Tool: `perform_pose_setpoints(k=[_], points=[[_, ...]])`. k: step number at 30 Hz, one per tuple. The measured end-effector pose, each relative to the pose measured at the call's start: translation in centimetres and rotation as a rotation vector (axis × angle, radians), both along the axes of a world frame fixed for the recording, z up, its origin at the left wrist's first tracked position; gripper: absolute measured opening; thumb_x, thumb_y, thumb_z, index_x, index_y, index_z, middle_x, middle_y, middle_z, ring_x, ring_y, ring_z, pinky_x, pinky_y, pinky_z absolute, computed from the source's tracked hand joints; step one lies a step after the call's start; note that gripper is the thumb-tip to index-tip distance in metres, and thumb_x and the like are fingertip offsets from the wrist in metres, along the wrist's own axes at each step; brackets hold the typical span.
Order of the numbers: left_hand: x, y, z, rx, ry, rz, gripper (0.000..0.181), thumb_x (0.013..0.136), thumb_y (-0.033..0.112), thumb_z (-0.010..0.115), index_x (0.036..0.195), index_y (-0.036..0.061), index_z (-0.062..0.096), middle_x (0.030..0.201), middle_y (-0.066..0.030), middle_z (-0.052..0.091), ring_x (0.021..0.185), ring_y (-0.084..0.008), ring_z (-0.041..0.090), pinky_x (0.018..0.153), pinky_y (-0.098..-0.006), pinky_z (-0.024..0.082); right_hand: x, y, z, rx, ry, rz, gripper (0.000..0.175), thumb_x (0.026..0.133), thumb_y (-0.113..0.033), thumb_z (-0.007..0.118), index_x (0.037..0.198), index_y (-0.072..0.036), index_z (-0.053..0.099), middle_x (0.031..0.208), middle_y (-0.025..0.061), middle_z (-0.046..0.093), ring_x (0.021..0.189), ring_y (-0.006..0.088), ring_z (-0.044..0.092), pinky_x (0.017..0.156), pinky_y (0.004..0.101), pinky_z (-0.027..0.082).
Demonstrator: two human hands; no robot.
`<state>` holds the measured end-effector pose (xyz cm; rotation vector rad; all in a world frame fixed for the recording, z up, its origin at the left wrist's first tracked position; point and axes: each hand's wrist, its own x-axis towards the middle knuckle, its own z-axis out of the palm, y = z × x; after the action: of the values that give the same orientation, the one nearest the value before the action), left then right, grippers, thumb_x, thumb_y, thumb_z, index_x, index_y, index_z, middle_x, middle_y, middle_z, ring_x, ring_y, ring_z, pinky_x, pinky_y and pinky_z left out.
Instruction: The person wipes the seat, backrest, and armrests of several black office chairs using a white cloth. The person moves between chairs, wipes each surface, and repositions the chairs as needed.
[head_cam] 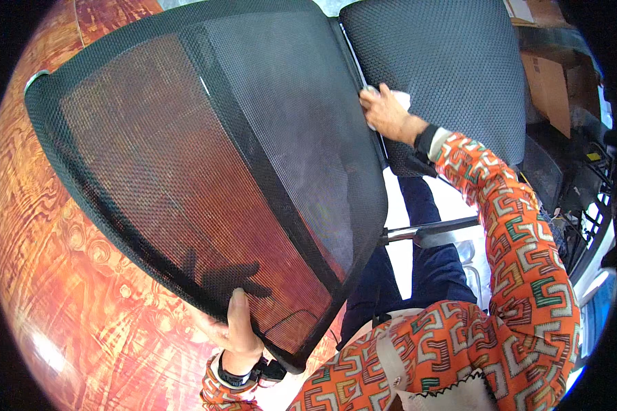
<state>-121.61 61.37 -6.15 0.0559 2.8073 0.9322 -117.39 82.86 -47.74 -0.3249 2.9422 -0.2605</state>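
A black mesh chair backrest [195, 154] leans across the view, with the black mesh-covered seat [452, 72] beside it at upper right. My left hand [239, 329] grips the backrest's lower left rim, thumb on the near side and fingers showing dark through the mesh. At the gap between backrest and seat, my right hand [391, 115] is closed on a white cloth [402, 98], mostly covered by the fingers. A thin bright strip [352, 51] runs along that gap. From the backrest's right edge a chrome metal bar [432, 234] reaches towards my right sleeve.
A tabletop with a reddish wood-grain pattern [82, 287] extends under and left of the backrest. Cardboard [547, 92] and dark chair parts [545, 159] are at the right. A blue object [599, 308] is at the lower right rim. My dark-trousered legs [437, 277] are below the bar.
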Motion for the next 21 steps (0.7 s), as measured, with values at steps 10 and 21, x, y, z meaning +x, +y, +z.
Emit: perform_pose_setpoints(k=[10,21], points=[[-0.7,1.2,-0.7,0.136,-0.126,-0.053,0.065,0.082,-0.001,0.053,0.143,-0.0026,0.031,0.120,-0.0110,0.051,0.100,-0.0188,0.054,0.092,-0.0317,0.043,11.0,-5.7,-0.7,-0.236,-0.202,0.321,0.020,0.078,-0.028,0.062,0.082,-0.012,0.073,0.093,-0.0014,0.062,0.104,0.0199,0.044,0.083,0.0483,0.038],[-1.1,-0.8,-1.1,0.235,-0.134,-0.160,0.074,0.077,-0.001,0.052,0.146,-0.0048,0.025,0.140,-0.0157,0.040,0.121,-0.0255,0.047,0.104,-0.0378,0.036,6.3,9.9,5.0,-0.545,0.071,-0.356,0.044,0.079,-0.032,0.069,0.119,-0.014,0.060,0.154,0.0082,0.029,0.142,0.0390,0.021,0.108,0.0627,0.023]])
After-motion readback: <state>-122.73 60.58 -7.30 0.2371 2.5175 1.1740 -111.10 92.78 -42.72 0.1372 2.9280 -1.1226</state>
